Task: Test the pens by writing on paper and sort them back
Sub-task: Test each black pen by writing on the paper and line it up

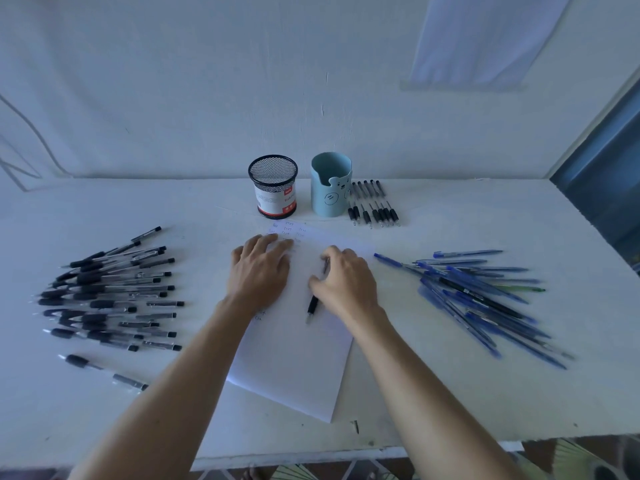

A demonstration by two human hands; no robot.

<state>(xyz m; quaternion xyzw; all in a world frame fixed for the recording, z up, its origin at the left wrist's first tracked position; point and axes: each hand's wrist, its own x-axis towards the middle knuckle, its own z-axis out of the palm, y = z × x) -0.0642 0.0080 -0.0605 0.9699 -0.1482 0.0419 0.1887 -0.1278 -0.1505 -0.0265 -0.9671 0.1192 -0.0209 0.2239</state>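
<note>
One black pen (312,305) in right hand (346,282) — left hand (259,268) presses paper (294,368).

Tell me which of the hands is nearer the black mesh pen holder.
Left. The left hand rests on the paper just before the mesh holder; the right hand sits farther right, curled round a pen.

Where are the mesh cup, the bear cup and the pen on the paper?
Mesh cup (275,199), head view, its white label.
Bear cup (328,199), head view, front wall.
Pen (312,305), head view, black grip.
</note>
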